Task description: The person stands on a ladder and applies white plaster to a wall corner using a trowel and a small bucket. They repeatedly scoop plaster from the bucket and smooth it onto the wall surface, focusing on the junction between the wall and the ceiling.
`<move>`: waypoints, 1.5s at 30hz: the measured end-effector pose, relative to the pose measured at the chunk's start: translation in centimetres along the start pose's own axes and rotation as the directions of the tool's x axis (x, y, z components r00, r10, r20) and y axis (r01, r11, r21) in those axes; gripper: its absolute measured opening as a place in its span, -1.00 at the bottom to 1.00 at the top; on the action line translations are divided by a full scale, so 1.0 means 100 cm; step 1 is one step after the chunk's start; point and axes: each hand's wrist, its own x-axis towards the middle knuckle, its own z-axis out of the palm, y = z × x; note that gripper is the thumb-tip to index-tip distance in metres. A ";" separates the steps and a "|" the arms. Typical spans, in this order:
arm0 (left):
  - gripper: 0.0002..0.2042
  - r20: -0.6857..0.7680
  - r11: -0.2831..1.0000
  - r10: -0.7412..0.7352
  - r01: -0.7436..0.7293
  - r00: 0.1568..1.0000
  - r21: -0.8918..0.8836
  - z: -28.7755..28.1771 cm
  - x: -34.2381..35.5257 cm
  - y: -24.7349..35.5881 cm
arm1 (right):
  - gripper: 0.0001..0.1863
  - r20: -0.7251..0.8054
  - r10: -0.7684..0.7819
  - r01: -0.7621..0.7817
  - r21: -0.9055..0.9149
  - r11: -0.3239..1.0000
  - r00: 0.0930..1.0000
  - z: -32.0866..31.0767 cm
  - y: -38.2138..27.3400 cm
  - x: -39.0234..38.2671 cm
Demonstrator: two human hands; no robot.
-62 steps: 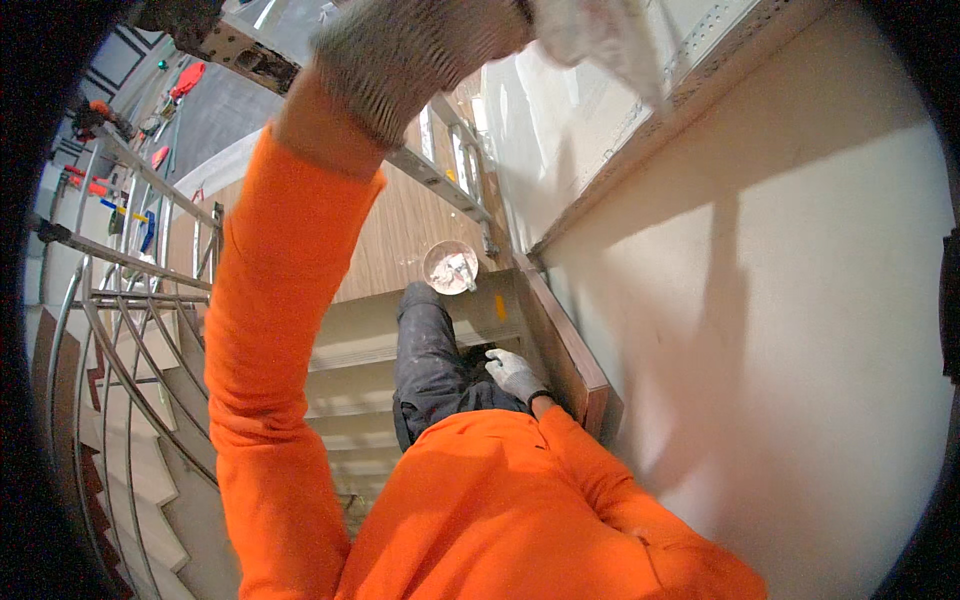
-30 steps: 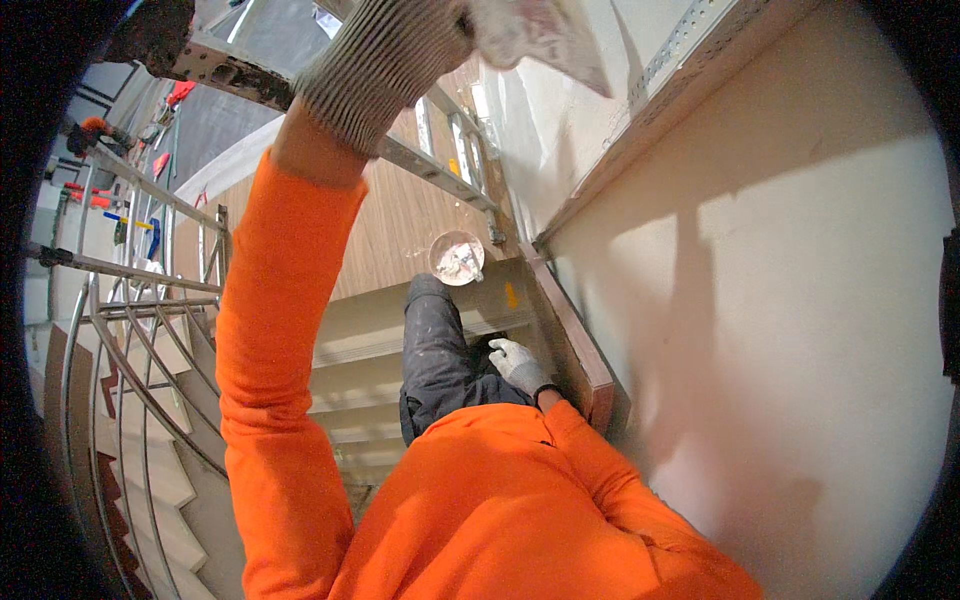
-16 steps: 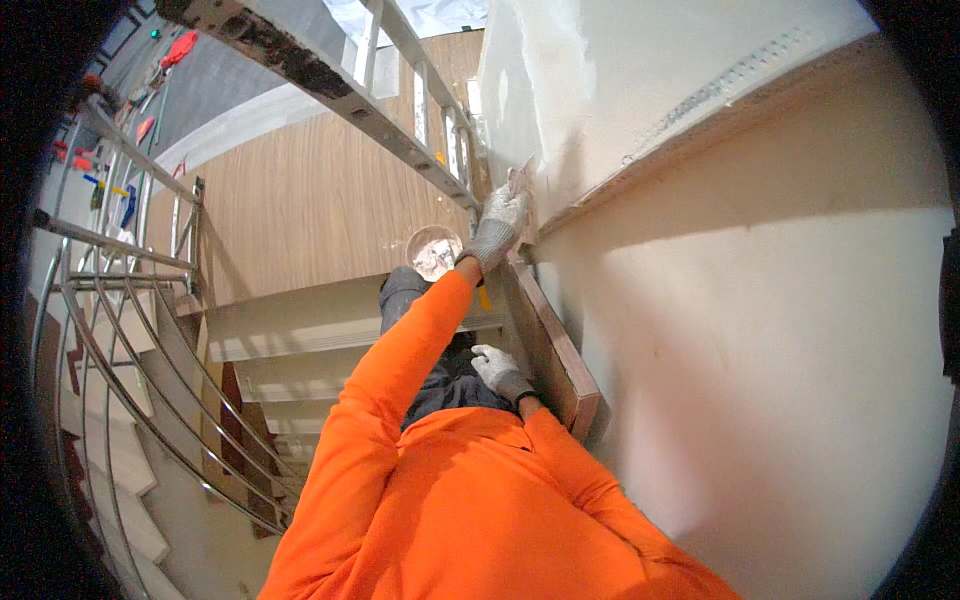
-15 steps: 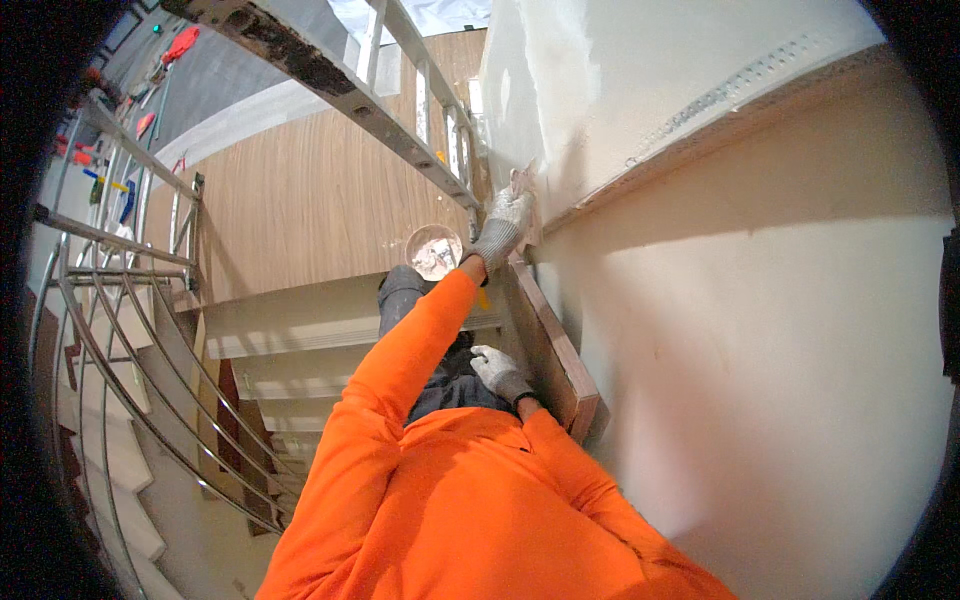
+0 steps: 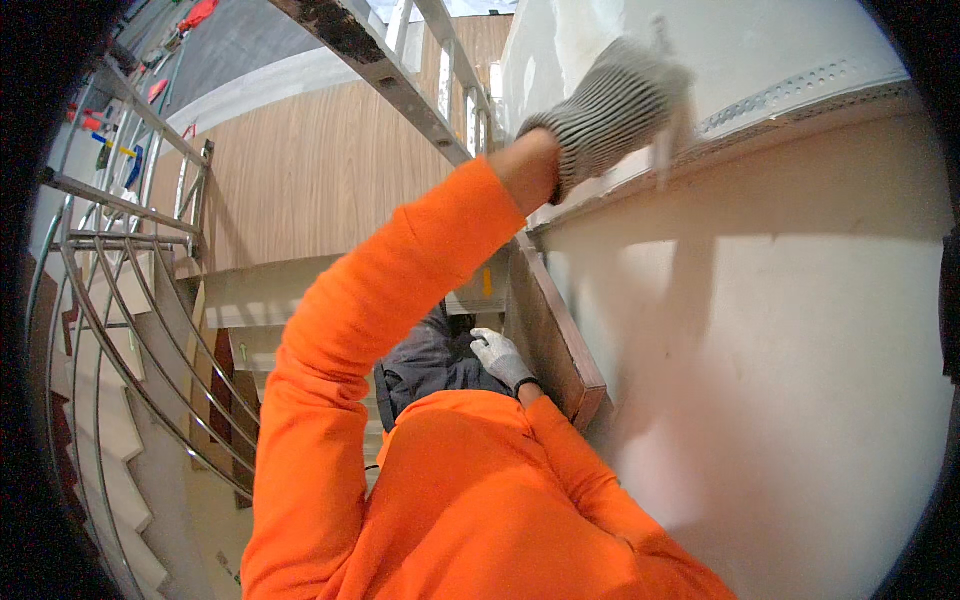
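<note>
My left hand, in a grey glove, is raised against the upper right wall, closed on a putty knife whose blade is smeared by motion. Beside it runs a perforated metal edge strip, with patchy white filler on the wall. My left arm hides the bowl of pale paste seen in earlier frames. My right hand, also gloved, is low by my dark trouser leg, fingers curled at something black that I cannot make out.
An aluminium ladder stands over the wood-look landing ahead. Curved steel railings and descending steps are at left. A brown board runs along the lower right wall. Red items lie far off.
My left hand came down beside the bowl half a second ago and has since moved up and right along the wall with the knife. My right hand stays low.
</note>
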 end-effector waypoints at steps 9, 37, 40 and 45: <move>-0.66 -0.199 0.927 -0.360 0.373 0.912 0.034 -0.072 0.035 0.135 | -0.57 -0.035 0.068 -0.068 0.005 0.998 0.997 -0.017 0.005 -0.010; -0.31 -0.082 0.644 -0.764 0.750 0.639 -0.150 0.154 -0.162 0.122 | -0.59 0.130 0.089 -0.108 0.146 0.983 0.988 0.002 0.024 0.001; -0.32 -0.051 0.606 -0.790 0.766 0.611 -0.215 0.144 -0.159 0.132 | -0.59 0.004 0.016 -0.017 0.120 0.993 1.000 0.005 0.028 -0.006; -0.30 0.004 0.672 -0.734 0.726 0.680 -0.145 0.122 -0.175 0.142 | -0.62 -0.100 -0.008 0.022 0.130 0.991 0.995 0.010 0.027 -0.005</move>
